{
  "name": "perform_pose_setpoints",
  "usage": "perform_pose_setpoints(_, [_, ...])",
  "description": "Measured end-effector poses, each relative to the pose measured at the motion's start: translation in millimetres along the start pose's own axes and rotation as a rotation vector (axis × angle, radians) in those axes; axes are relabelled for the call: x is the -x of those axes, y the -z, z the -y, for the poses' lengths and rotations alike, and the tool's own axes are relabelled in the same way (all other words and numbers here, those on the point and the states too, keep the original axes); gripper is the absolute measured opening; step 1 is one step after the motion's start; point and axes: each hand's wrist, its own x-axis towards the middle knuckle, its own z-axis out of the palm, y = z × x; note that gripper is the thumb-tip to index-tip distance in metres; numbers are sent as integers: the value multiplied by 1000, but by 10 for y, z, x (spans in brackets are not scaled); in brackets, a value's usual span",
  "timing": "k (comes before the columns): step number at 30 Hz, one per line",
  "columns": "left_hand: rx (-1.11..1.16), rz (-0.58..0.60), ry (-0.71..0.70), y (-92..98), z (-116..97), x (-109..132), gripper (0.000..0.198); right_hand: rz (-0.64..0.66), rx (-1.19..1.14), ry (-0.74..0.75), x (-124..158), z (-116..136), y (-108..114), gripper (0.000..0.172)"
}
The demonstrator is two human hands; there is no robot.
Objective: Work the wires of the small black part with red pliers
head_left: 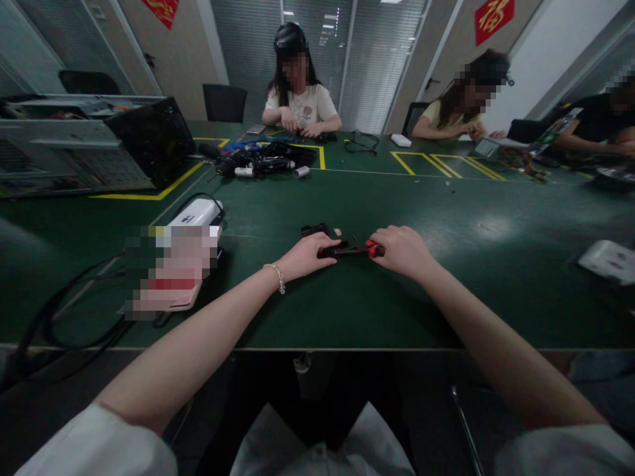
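My left hand point(306, 255) rests on the green table point(446, 291), its fingers closed on a small black part point(331, 250). My right hand point(403, 250) is curled round the red and black handle of a screwdriver point(364, 249), whose shaft points left into the black part. Another small black piece point(314, 229) and a few tiny bits point(338, 232) lie just beyond my hands. A beaded bracelet point(278, 276) is on my left wrist.
A white device with a black cable point(196, 213) sits to my left beside a blurred-out object. An open computer case point(79, 142) stands at the far left. Tools and cables point(258, 162) lie mid-table. Three people work at the far side and right.
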Motion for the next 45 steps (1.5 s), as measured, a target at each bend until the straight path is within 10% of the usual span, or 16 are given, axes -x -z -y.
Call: perform_pose_setpoints(45, [2,-11,-17,-21,29,0,47,10,-39,-19,-2,-1,-4,23])
